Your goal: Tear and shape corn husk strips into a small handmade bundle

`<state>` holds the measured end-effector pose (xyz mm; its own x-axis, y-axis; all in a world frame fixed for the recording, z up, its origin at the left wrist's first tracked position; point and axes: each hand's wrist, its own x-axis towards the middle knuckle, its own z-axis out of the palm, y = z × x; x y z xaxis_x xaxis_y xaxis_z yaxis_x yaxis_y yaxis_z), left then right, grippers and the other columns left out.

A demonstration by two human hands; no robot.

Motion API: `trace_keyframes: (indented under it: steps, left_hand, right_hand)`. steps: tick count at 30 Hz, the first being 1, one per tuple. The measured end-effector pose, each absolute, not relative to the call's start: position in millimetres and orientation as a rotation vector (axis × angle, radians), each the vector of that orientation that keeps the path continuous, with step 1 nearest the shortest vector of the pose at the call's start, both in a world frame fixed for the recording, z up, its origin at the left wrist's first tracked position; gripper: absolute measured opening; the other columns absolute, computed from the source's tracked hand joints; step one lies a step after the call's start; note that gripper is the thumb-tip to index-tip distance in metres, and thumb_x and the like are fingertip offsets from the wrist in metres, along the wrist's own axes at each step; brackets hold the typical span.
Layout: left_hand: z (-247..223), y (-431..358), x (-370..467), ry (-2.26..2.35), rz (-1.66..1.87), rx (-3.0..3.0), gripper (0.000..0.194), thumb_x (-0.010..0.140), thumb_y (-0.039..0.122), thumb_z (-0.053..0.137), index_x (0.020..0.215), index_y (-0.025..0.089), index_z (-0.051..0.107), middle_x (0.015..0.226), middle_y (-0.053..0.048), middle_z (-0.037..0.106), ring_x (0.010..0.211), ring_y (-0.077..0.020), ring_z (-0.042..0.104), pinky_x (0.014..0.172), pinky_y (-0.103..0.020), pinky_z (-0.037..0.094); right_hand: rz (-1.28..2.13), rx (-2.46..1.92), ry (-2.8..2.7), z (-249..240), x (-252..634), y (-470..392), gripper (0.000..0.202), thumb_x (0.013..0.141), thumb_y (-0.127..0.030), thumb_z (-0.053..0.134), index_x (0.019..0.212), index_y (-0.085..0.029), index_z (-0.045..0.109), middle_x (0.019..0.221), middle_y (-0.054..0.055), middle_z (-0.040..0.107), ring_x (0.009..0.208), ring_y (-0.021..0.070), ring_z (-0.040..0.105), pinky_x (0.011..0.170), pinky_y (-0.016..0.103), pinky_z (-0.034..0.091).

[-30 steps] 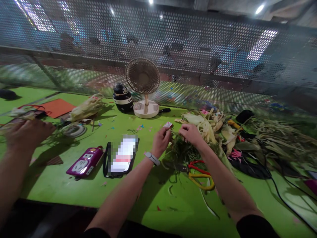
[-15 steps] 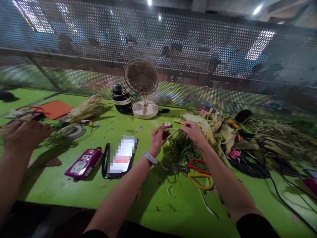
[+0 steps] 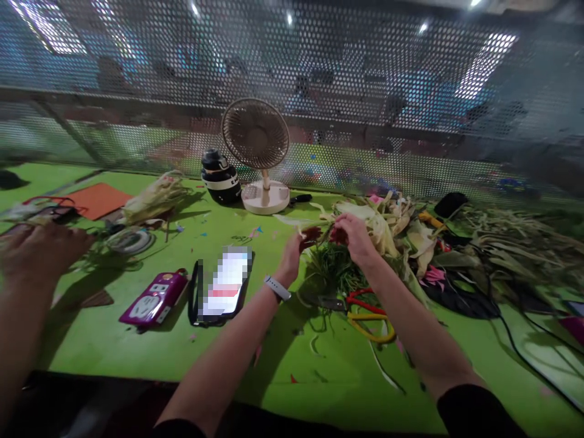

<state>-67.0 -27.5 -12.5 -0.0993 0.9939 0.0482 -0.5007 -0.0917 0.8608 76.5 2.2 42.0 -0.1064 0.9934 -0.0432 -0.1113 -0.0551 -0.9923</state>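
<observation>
My left hand [image 3: 292, 258], with a pale band at its wrist, reaches in at the middle of the table. Its fingers are curled around a thin pale corn husk strip [image 3: 325, 224], partly hiding it. Beside it, my right hand [image 3: 358, 237] pinches the same strip between thumb and fingers. Under both hands lies a heap of thin green strands [image 3: 335, 264]. Below them rests a pair of scissors [image 3: 369, 331] with one red and one yellow handle. A pile of dry corn husks [image 3: 381, 228] spreads just behind my right hand.
A phone [image 3: 228, 283] and a purple power strip [image 3: 155, 301] lie to the left. A co-worker's hand [image 3: 43, 252] is at the far left. At the back stand a fan [image 3: 265, 198] and a dark bottle [image 3: 221, 182] before a perforated screen [image 3: 347, 146]. A black cable [image 3: 524, 359] crosses the right.
My hands have shifted slightly upward and closer together, with the left fingers now stretched farther toward the right hand. The strip's pale end now extends left above my left hand.
</observation>
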Motion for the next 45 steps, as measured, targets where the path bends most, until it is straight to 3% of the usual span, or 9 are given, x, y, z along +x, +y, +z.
trace_keyframes:
  steps: [5,8,11,17,23,28,37,40,45]
  left_hand:
    - [-3.4,-37.5,-55.6,0.865,1.512,0.975,0.035,0.065,0.039,0.070,0.091,0.016,0.068,0.087,-0.004,0.071,0.077,-0.0157,0.063,0.075,-0.030,0.050]
    - [-3.5,-37.5,-56.4,0.892,1.438,1.108,0.035,0.064,0.045,0.071,0.083,0.016,0.067,0.074,-0.002,0.068,0.062,-0.0123,0.058,0.063,-0.027,0.049]
    - [-6.6,-36.7,-59.1,0.906,1.392,1.280,0.032,0.071,0.046,0.066,0.081,0.017,0.064,0.071,-0.003,0.066,0.065,-0.0142,0.060,0.065,-0.028,0.049]
    - [-3.8,-41.3,-57.8,0.936,1.375,1.451,0.025,0.077,0.044,0.060,0.075,0.019,0.056,0.068,-0.002,0.063,0.064,-0.0141,0.058,0.065,-0.028,0.048]
    - [-2.7,-41.3,-56.8,0.853,1.346,1.094,0.031,0.074,0.046,0.062,0.084,0.019,0.052,0.077,-0.002,0.066,0.061,-0.0108,0.058,0.053,-0.022,0.040]
    - [-3.7,-40.8,-56.1,0.821,1.283,0.860,0.029,0.069,0.042,0.065,0.080,0.019,0.052,0.067,0.002,0.061,0.057,-0.0085,0.054,0.052,-0.020,0.038]
    - [-2.1,-40.8,-52.7,0.818,1.390,0.916,0.031,0.070,0.045,0.068,0.071,0.017,0.056,0.052,0.006,0.046,0.045,-0.0040,0.035,0.044,-0.021,0.024]
    - [0.6,-40.3,-52.3,0.785,1.381,0.907,0.029,0.071,0.043,0.068,0.071,0.016,0.058,0.049,0.006,0.044,0.044,-0.0035,0.034,0.043,-0.020,0.024]
    - [5.4,-40.6,-51.9,0.744,1.382,0.798,0.030,0.068,0.043,0.070,0.079,0.016,0.061,0.061,0.003,0.057,0.054,-0.0070,0.050,0.053,-0.021,0.040]
  right_hand:
    - [1.324,-1.065,-1.388,38.2,72.8,-1.1,0.019,0.056,-0.030,0.057,0.071,-0.021,0.048,0.049,-0.008,0.054,0.038,0.0089,0.049,0.037,0.019,0.032]
    - [1.249,-1.045,-1.531,35.4,73.3,0.4,0.017,0.057,-0.030,0.058,0.068,-0.021,0.047,0.046,-0.010,0.046,0.036,0.0067,0.039,0.036,0.019,0.031]
    - [1.176,-1.109,-1.634,32.7,74.0,2.2,0.014,0.060,-0.031,0.055,0.064,-0.022,0.045,0.043,-0.010,0.039,0.035,0.0061,0.032,0.036,0.020,0.026]
    - [0.548,-1.295,-1.559,32.3,79.4,5.8,0.015,0.063,-0.031,0.056,0.062,-0.022,0.045,0.052,-0.004,0.049,0.048,0.0104,0.045,0.046,0.023,0.035]
    - [1.080,-1.227,-1.121,46.1,96.9,19.5,0.021,0.064,-0.039,0.059,0.073,-0.023,0.049,0.047,-0.005,0.050,0.039,0.0121,0.045,0.038,0.025,0.034]
    - [1.235,-0.976,-1.103,51.0,97.4,17.8,0.032,0.063,-0.039,0.066,0.086,-0.023,0.054,0.066,-0.003,0.065,0.060,0.0148,0.064,0.046,0.022,0.042]
    - [1.327,-0.924,-1.109,47.6,97.7,19.7,0.029,0.064,-0.033,0.065,0.089,-0.022,0.056,0.083,0.001,0.069,0.078,0.0167,0.067,0.058,0.024,0.049]
    - [1.394,-0.903,-1.103,52.5,96.9,16.6,0.029,0.064,-0.033,0.065,0.090,-0.022,0.055,0.084,0.001,0.069,0.078,0.0163,0.067,0.062,0.026,0.050]
    - [1.329,-0.930,-1.231,54.6,94.4,12.0,0.028,0.068,-0.039,0.064,0.089,-0.022,0.056,0.086,0.001,0.068,0.080,0.0155,0.064,0.074,0.028,0.049]
